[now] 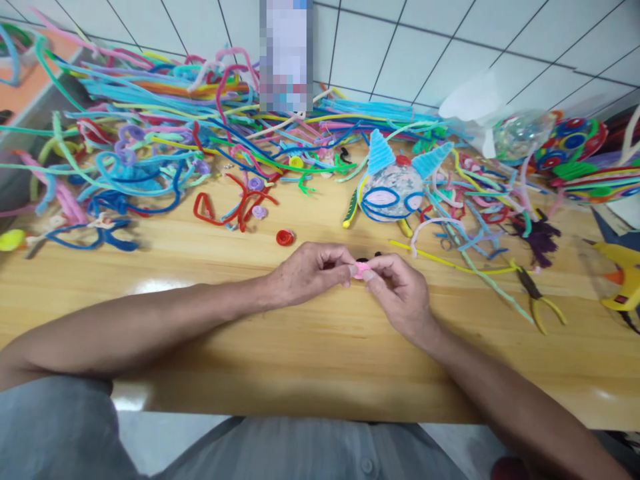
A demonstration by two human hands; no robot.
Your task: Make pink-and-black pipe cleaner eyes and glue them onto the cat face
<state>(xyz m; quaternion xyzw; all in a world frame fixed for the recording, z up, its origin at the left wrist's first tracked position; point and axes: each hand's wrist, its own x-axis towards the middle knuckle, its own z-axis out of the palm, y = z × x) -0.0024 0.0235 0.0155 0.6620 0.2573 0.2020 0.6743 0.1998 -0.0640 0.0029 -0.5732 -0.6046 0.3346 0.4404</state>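
Between the fingertips of both hands is a small pink pipe-cleaner piece (361,270). My left hand (317,270) pinches its left side, and my right hand (400,287) pinches its right side. The fingers cover part of it, so its full shape is hidden. Small black bits (377,254) show just behind the fingertips. Beyond the hands stands a ball-shaped figure (393,190) with blue pipe-cleaner ears and blue loops on its front. A red coil (285,237) lies on the wooden table (300,360), ahead of my left hand.
Heaped pipe cleaners (150,160) in many colours line the table's back, along a tiled wall (380,47). Yellow-handled pliers (537,300) lie at the right, near a yellow glue gun (620,277). A grey bin (65,100) stands at the far left, and a decorated ball (573,141) at back right.
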